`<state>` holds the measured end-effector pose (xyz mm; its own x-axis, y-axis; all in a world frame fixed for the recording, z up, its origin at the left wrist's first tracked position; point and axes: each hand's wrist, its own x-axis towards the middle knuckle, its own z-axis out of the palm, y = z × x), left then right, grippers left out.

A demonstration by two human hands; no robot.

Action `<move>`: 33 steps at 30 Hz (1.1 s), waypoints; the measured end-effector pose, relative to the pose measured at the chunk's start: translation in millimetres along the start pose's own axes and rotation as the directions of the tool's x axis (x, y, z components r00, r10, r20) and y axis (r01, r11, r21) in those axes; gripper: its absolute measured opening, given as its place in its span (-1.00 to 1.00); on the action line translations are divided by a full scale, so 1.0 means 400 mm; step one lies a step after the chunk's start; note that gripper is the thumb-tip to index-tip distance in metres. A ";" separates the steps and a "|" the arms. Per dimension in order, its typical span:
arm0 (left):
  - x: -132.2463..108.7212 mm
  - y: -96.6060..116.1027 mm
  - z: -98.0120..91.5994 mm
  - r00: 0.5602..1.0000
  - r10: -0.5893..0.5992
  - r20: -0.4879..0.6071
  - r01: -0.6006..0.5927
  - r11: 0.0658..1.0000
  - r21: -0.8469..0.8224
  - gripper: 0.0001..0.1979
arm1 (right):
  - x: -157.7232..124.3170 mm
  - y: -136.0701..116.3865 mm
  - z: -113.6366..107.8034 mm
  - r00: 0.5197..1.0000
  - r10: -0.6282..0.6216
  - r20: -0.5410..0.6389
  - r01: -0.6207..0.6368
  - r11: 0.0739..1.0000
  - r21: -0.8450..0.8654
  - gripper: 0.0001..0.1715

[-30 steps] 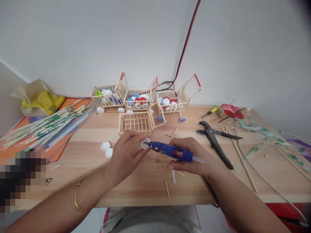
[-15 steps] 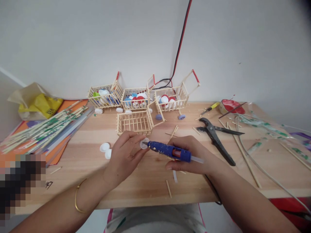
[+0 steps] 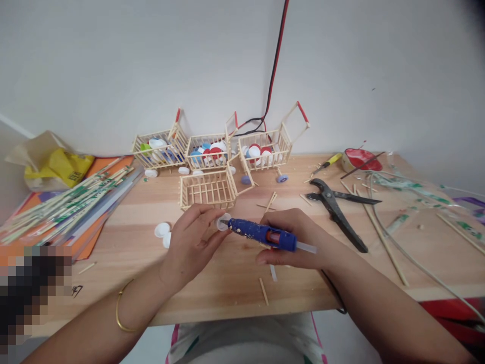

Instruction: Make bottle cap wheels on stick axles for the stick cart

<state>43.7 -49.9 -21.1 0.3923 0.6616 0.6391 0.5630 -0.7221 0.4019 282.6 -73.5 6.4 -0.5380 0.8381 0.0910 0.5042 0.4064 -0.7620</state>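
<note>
My left hand [image 3: 195, 242] pinches a white bottle cap [image 3: 222, 222] with its hollow side showing. In my right hand [image 3: 299, 237] is a blue hot glue gun [image 3: 261, 233], a clear glue stick poking out of its back end. The nozzle points left and sits at the cap's hollow; whether it touches cannot be made out. Two more white caps [image 3: 162, 230] lie on the table left of my left hand, one partly hidden by it. Just beyond my hands stands a small stick-built cart [image 3: 207, 188] with nothing in its basket.
Behind, three stick carts with red handles, one of them a right-hand cart [image 3: 265, 151], hold coloured caps. Black pliers [image 3: 335, 210], a yellow utility knife [image 3: 328, 164] and a red bowl [image 3: 361, 160] lie right. Bundled sticks [image 3: 76, 197] lie left; a grey cable [image 3: 401, 253] crosses the right side.
The view has shifted slightly, so the carts and table sit a little differently in frame. Both hands keep the same hold, with the nozzle still at the cap.
</note>
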 end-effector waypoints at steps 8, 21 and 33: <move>-0.002 -0.002 0.001 1.000 0.013 -0.003 -0.013 1.000 -0.008 -0.71 | 0.001 -0.007 -0.003 1.000 0.010 0.013 -0.009 1.000 -0.020 -0.60; -0.002 -0.002 0.003 0.999 0.033 -0.003 -0.033 0.999 0.003 -0.73 | 0.000 -0.011 0.000 1.000 0.008 0.014 -0.008 1.000 -0.013 -0.56; -0.003 -0.003 0.004 0.999 0.039 0.012 -0.039 0.999 -0.007 -0.72 | 0.004 -0.018 -0.001 1.000 0.016 0.019 -0.015 1.000 -0.025 -0.57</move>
<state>43.6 -49.4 -23.4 0.4230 0.6350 0.6464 0.5424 -0.7489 0.3808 278.5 -75.0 12.2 -0.5427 0.8373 0.0665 0.5290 0.4022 -0.7472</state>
